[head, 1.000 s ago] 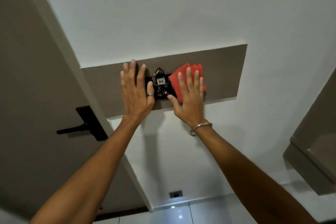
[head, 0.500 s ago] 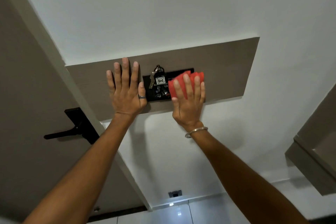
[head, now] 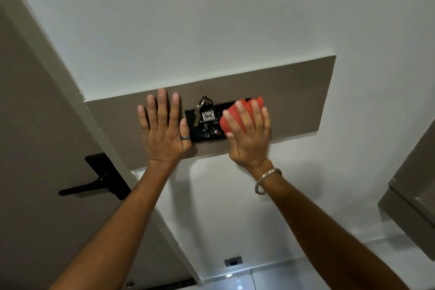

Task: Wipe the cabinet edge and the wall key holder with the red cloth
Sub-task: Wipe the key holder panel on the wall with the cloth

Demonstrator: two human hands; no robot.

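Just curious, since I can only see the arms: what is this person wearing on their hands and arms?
Both forearms are bare, no sleeves showing. The left hand has a dark grey ring on one finger. The right hand has a thin silver bangle at the wrist.

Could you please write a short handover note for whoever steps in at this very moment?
Left hand: open, flat on the long grey-brown wall panel, left of the black key holder plate, holding nothing.
Right hand: fingers extended, pressing the folded red cloth against the plate's right end.
Keys with a white tag reading 406 hang there, uncovered.
Done: wiping of the holder is under way.
Left: the plate's left part around the keys. The cabinet edge sits far right; whether it has been wiped cannot be told.
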